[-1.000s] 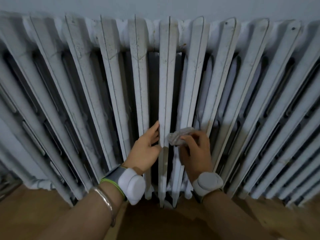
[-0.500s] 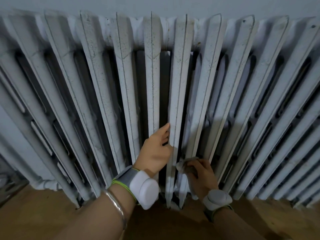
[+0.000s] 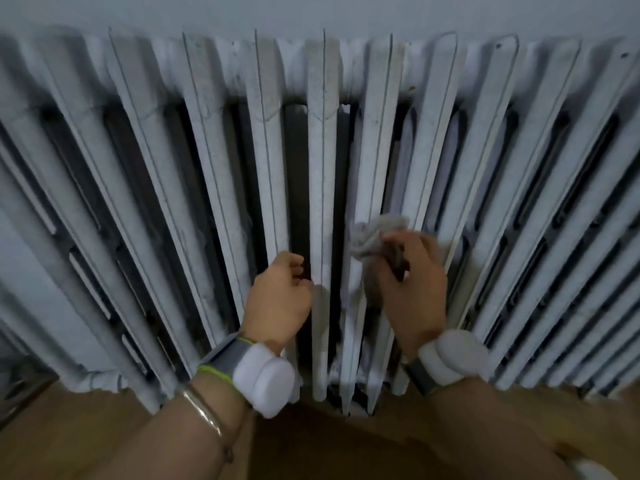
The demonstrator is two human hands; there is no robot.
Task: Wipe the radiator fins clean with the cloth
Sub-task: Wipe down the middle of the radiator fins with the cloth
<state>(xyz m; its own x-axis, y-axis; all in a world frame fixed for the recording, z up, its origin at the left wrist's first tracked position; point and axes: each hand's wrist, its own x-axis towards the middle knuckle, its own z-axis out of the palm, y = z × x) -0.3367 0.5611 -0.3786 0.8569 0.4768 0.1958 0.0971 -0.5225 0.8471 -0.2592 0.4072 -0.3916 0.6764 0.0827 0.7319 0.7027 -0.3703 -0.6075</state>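
Observation:
A white cast-iron radiator [image 3: 207,174] with many upright fins fills the view, its paint speckled with grime. My right hand [image 3: 412,292] grips a crumpled grey cloth [image 3: 375,233] and holds it against a fin just right of centre, about two thirds of the way down. My left hand [image 3: 280,299] has its fingers curled round the edge of the centre fin [image 3: 322,168], at the same height. Both wrists wear white bands.
A pale wall [image 3: 311,12] rises above the radiator. A wooden floor [image 3: 69,438] runs under it. Dark gaps separate the fins. A pipe joint [image 3: 100,379] sits at the lower left foot of the radiator.
My right hand has carried the cloth back up the fin from near the bottom. My left hand's fingers have curled round the centre fin. The view has shifted slightly.

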